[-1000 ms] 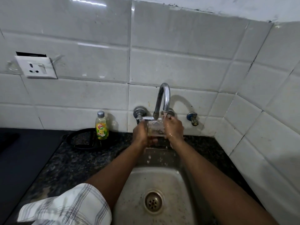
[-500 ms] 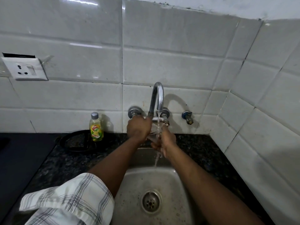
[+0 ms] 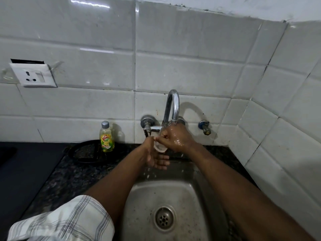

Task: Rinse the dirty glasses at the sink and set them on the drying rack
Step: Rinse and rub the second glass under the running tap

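A small clear glass is held tilted under the spout of the chrome tap, over the far edge of the steel sink; what is inside it cannot be made out. The right hand, wet and shiny, is curled tight around the glass from above and the right. The left hand sits just below and to the left, thumb against the glass and fingers loosely spread under it, so it cups rather than clenches. Water droplets fall below the hands into the basin, which holds only a round drain and some specks of grime. On the dark speckled counter to the left stands a yellow dish soap bottle with a grey cap, on or just in front of a black ring-shaped object. White tiles cover the wall; a white socket plate hangs at far left and a small blue-capped valve sits right of the tap. A checked sleeve shows near left. Compared with half a second ago, the left hand has dropped from the top of the glass to beneath it, and the right hand has risen to grip it.
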